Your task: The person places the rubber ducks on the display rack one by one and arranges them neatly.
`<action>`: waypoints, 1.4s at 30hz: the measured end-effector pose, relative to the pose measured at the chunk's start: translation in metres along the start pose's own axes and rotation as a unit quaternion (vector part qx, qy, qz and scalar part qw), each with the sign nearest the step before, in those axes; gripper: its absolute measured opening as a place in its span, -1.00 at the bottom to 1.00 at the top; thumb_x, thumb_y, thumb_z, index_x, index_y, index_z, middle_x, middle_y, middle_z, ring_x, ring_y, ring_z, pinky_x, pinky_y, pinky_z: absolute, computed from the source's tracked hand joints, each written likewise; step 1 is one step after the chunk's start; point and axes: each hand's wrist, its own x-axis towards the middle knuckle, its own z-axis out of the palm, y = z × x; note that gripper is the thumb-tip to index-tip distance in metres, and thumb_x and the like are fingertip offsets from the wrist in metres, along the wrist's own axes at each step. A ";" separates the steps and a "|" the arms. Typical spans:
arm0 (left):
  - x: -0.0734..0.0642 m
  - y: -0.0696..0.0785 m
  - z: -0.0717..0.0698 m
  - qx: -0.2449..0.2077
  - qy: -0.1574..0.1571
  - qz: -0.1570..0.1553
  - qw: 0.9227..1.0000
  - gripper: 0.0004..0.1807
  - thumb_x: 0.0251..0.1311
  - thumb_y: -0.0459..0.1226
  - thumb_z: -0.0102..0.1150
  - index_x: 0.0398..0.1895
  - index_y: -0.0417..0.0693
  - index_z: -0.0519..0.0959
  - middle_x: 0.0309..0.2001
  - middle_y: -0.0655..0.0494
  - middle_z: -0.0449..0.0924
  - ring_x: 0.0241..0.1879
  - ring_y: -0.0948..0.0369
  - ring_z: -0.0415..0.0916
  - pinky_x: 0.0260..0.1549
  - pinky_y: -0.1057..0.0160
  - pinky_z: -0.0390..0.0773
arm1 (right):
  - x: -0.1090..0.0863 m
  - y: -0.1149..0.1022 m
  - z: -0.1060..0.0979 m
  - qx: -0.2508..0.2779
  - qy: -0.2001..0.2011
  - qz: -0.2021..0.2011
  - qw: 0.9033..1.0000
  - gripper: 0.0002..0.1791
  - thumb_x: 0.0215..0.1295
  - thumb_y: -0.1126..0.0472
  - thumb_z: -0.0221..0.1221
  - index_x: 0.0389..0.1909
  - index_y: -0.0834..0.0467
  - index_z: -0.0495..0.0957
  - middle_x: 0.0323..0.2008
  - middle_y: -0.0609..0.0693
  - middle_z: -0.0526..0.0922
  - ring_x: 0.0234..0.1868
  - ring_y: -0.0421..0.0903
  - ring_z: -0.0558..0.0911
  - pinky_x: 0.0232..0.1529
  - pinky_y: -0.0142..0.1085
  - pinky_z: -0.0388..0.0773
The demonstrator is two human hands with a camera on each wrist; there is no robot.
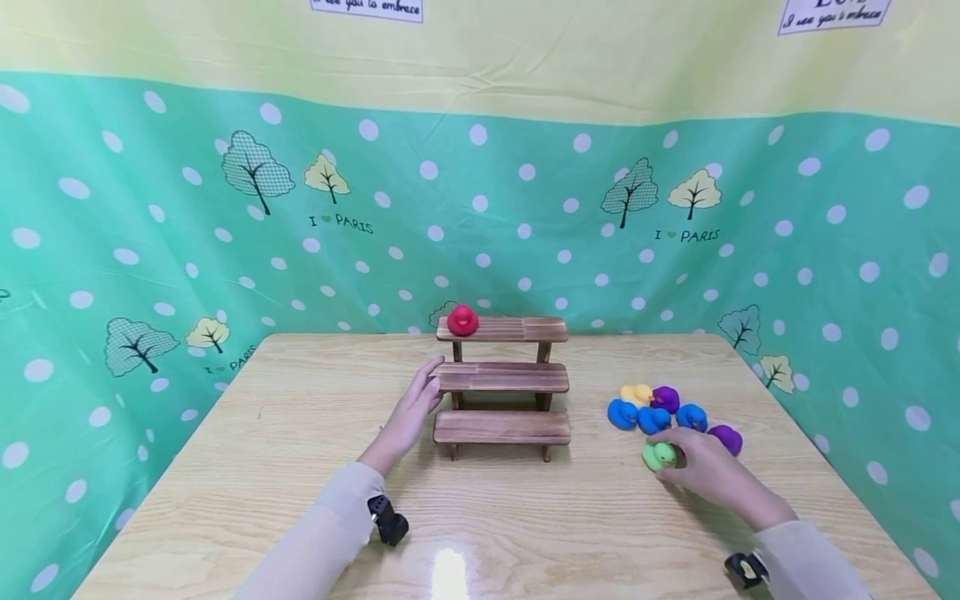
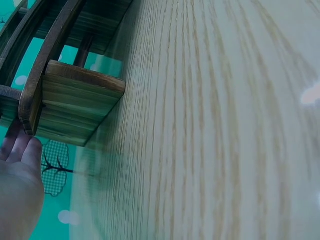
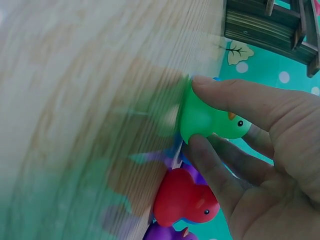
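Note:
My right hand pinches a green rubber duck between thumb and fingers, low over the table. In the right wrist view the green duck sits between the thumb and a fingertip. A red duck lies close by there, hidden behind my hand in the head view. Three blue ducks, a yellow duck and purple ducks cluster around. With fingers extended, my left hand rests against the left side of a three-tier wooden stand. A pinkish-red duck sits at the top tier's left end.
The light wooden table ends at a green dotted cloth backdrop, which also runs along both sides. The stand occupies the middle of the table towards the back, left of the duck cluster.

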 end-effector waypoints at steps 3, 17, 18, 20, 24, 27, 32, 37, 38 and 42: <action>0.000 0.000 0.000 0.000 -0.001 0.001 1.000 -0.44 0.62 -0.04 -0.29 0.58 0.07 0.08 0.50 -0.28 0.04 0.39 -0.19 0.22 0.40 0.01 0.25 | 0.001 0.001 0.000 -0.001 -0.005 0.004 1.000 -0.47 0.00 0.23 0.53 0.04 0.24 0.66 0.13 0.32 0.59 0.26 0.46 0.38 0.14 0.32 0.44; 0.001 0.000 0.002 0.000 0.005 -0.004 1.000 -0.44 0.63 -0.09 -0.30 0.58 -0.04 0.07 0.48 -0.34 0.07 0.39 -0.22 0.21 0.40 -0.02 0.23 | 0.002 -0.006 -0.007 0.029 -0.021 0.006 0.999 -0.46 0.08 0.22 0.50 0.11 0.21 0.62 0.10 0.17 0.63 0.13 0.26 0.56 0.04 0.18 0.60; 0.001 0.001 0.002 0.001 0.004 -0.005 1.000 -0.44 0.63 -0.10 -0.30 0.58 -0.04 0.06 0.49 -0.33 0.06 0.40 -0.22 0.20 0.40 -0.02 0.22 | 0.002 -0.007 -0.007 0.032 -0.019 0.004 0.999 -0.46 0.08 0.23 0.49 0.12 0.21 0.62 0.08 0.15 0.64 0.09 0.22 0.58 0.00 0.14 0.64; 0.000 0.004 0.002 0.002 0.000 -0.006 1.000 -0.44 0.63 -0.11 -0.30 0.58 -0.06 0.06 0.49 -0.34 0.04 0.39 -0.23 0.20 0.41 -0.02 0.22 | 0.003 -0.009 -0.008 0.039 -0.015 -0.001 0.999 -0.46 0.09 0.25 0.48 0.13 0.22 0.61 0.08 0.13 0.63 0.06 0.17 0.60 -0.05 0.06 0.68; -0.002 0.015 0.001 -0.005 -0.008 -0.009 1.000 -0.45 0.64 -0.19 -0.32 0.58 -0.14 0.03 0.49 -0.40 0.00 0.39 -0.28 0.17 0.41 -0.07 0.19 | 0.005 -0.015 -0.012 0.045 0.010 -0.027 0.999 -0.45 0.08 0.28 0.48 0.14 0.24 0.59 0.07 0.14 0.63 0.04 0.14 0.61 -0.12 -0.07 0.72; -0.004 0.020 0.001 -0.012 -0.009 -0.013 1.000 -0.47 0.63 -0.24 -0.34 0.58 -0.16 0.03 0.49 -0.43 -0.02 0.39 -0.29 0.16 0.41 -0.09 0.18 | 0.007 -0.019 -0.016 0.046 0.032 -0.050 0.997 -0.45 0.08 0.31 0.47 0.13 0.26 0.59 0.03 0.13 0.64 -0.01 0.09 0.61 -0.16 -0.13 0.73; -0.001 0.011 0.001 -0.004 -0.002 -0.011 1.000 -0.47 0.64 -0.17 -0.32 0.58 -0.05 0.06 0.50 -0.37 0.00 0.39 -0.25 0.19 0.41 -0.04 0.21 | 0.011 -0.027 -0.021 0.042 0.060 -0.069 0.995 -0.47 0.08 0.35 0.45 0.12 0.28 0.58 0.01 0.16 0.63 -0.08 0.04 0.61 -0.16 -0.09 0.72; -0.001 0.009 0.001 -0.005 -0.005 -0.009 1.000 -0.46 0.64 -0.17 -0.33 0.58 -0.08 0.04 0.51 -0.38 -0.04 0.39 -0.27 0.17 0.41 -0.06 0.20 | 0.016 -0.034 -0.024 0.022 0.075 -0.078 0.994 -0.48 0.06 0.36 0.45 0.10 0.27 0.59 0.01 0.19 0.62 -0.06 0.09 0.62 -0.13 -0.02 0.70; -0.002 0.015 0.001 -0.002 -0.007 -0.012 1.000 -0.46 0.64 -0.19 -0.33 0.58 -0.11 0.03 0.51 -0.39 -0.04 0.39 -0.28 0.18 0.41 -0.06 0.20 | 0.016 -0.035 -0.024 0.022 0.079 -0.083 0.993 -0.48 0.05 0.38 0.45 0.09 0.26 0.59 -0.01 0.17 0.62 -0.06 0.08 0.62 -0.13 -0.02 0.70; -0.006 0.023 0.001 0.001 -0.010 -0.016 1.000 -0.46 0.64 -0.22 -0.33 0.58 -0.14 0.04 0.49 -0.42 -0.02 0.39 -0.28 0.18 0.40 -0.06 0.22 | 0.020 -0.040 -0.023 0.019 0.089 -0.089 0.992 -0.48 0.07 0.37 0.45 0.10 0.23 0.58 -0.01 0.13 0.59 -0.05 0.10 0.62 -0.10 0.01 0.70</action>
